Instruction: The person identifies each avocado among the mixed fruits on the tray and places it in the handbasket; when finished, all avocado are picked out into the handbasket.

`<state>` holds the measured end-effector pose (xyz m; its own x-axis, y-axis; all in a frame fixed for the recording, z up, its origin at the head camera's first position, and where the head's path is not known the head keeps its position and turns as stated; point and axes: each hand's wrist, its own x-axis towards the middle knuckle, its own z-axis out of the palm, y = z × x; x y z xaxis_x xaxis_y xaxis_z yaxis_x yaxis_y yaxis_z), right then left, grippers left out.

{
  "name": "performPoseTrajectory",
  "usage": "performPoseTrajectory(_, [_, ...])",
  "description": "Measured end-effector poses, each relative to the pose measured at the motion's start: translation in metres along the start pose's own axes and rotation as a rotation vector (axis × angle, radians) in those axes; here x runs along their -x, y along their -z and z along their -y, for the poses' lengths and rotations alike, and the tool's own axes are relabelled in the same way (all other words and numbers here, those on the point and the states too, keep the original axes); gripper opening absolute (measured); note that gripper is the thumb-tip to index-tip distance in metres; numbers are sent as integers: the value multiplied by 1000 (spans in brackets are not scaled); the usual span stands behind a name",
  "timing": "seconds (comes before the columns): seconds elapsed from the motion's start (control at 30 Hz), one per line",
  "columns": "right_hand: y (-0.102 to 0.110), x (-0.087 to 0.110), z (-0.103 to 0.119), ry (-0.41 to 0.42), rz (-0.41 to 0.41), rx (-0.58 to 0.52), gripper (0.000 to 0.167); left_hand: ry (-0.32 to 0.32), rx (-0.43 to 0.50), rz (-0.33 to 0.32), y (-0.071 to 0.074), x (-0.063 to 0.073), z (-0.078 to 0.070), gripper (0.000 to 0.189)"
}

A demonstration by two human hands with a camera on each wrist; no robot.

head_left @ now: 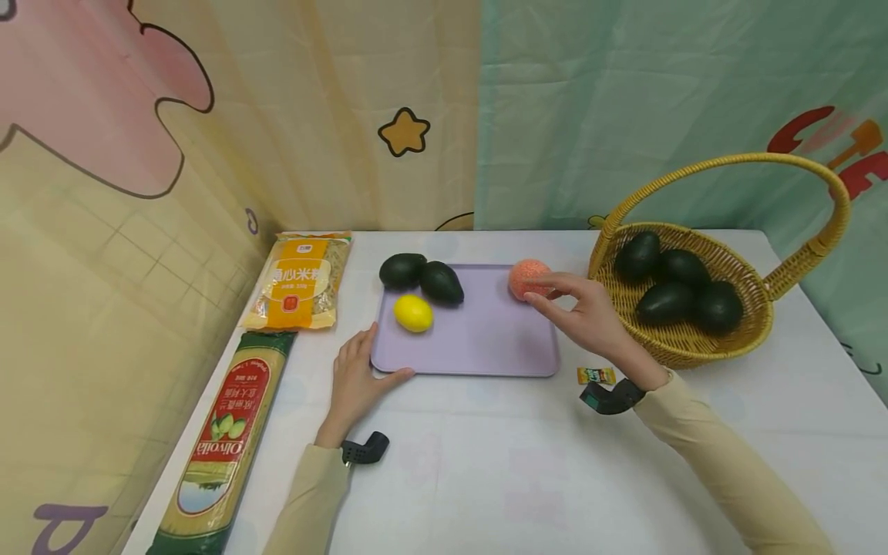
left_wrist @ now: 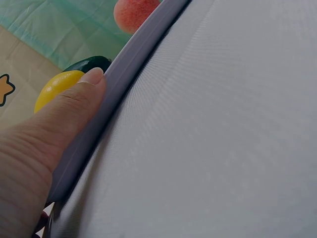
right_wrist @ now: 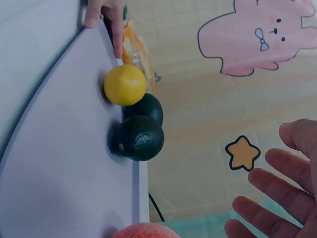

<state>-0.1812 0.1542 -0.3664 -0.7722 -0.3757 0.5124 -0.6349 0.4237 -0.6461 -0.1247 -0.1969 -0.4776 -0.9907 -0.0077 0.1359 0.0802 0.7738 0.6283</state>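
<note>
With a clock face centred on the lilac tray [head_left: 486, 339], the long pasta packet [head_left: 222, 432] is spotted nearest, out at eight o'clock. Also at eight, the tray's corner is touched by the left hand [head_left: 361, 385]: fingers kept straight along one edge, thumb laid on the near rim, clearly unclenched. A small snack packet [head_left: 596, 376] is seen on the white cloth towards four.

Inside the tray, the lemon [head_left: 413, 314] is found at nine. And here's the right hand [head_left: 586, 312], brought in from three: loose, fingers spread, shown apart from the peach [head_left: 529, 279] by the right wrist view. The peach itself is placed on the tray at two o'clock!

Two avocados [head_left: 442, 283] are set side by side at ten and eleven. At three, beyond the tray, four more avocados [head_left: 664, 304] are held by a wicker basket [head_left: 752, 327]. A yellow-labelled bag [head_left: 298, 281] is parked at nine. Furthest off, a star [head_left: 404, 132] is displayed on the curtain [head_left: 312, 92] at eleven.
</note>
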Motion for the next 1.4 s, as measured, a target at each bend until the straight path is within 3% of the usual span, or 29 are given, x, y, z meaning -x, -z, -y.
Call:
performPoseTrajectory(0.27, [-15, -13, -7, -15, 85, -3, 28, -7, -1, -1, 0, -1, 0, 104])
performPoseTrajectory(0.63, [-38, -34, -12, -43, 134, -3, 36, -3, -3, 3, 0, -2, 1, 104])
performPoseTrajectory(0.93, [-57, -50, -16, -213, 280, -9, 46, 9, -6, 16, 1, -2, 0, 103])
performPoseTrajectory(1.2, [-73, -61, -24, -170, 352, 13, 55, 8, -11, 12, 1, -1, 0, 104])
performPoseTrajectory(1.4, [-82, -67, -26, -213, 385, 20, 57, 13, -11, 21, 1, -1, 1, 104])
